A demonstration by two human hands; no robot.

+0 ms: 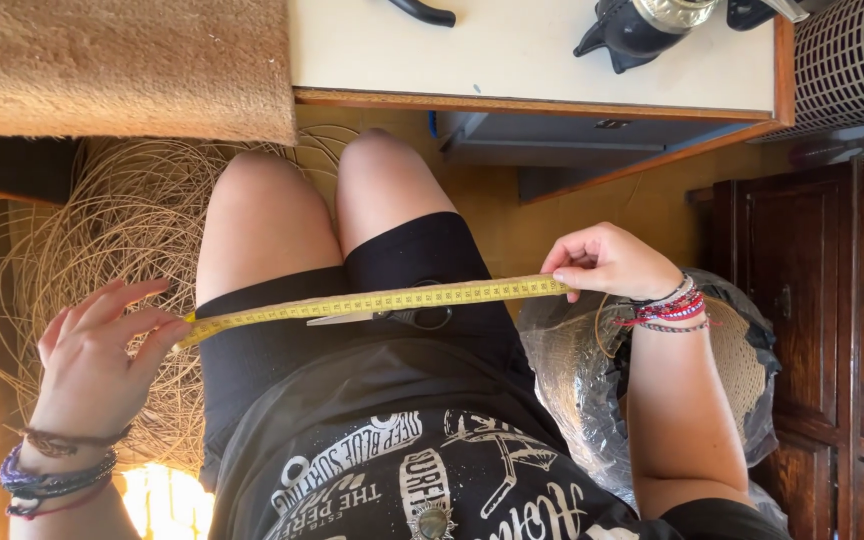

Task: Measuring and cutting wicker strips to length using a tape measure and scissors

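Note:
A yellow measuring tape (pixel 372 302) is stretched taut across my lap between both hands. My left hand (pixel 102 350) pinches one end at the lower left, fingers partly spread. My right hand (pixel 607 262) pinches the other end at the right, bracelets on the wrist. A pair of scissors (pixel 402 317) with black handles lies on my black shorts just under the tape.
A loose coil of thin cane strands (pixel 72 230) lies on the floor at the left. A woven hat wrapped in clear plastic (pixel 742 360) sits beside my right arm. A white tabletop (pixel 532 50) with dark tools is ahead, a dark wooden cabinet (pixel 832 300) at the right.

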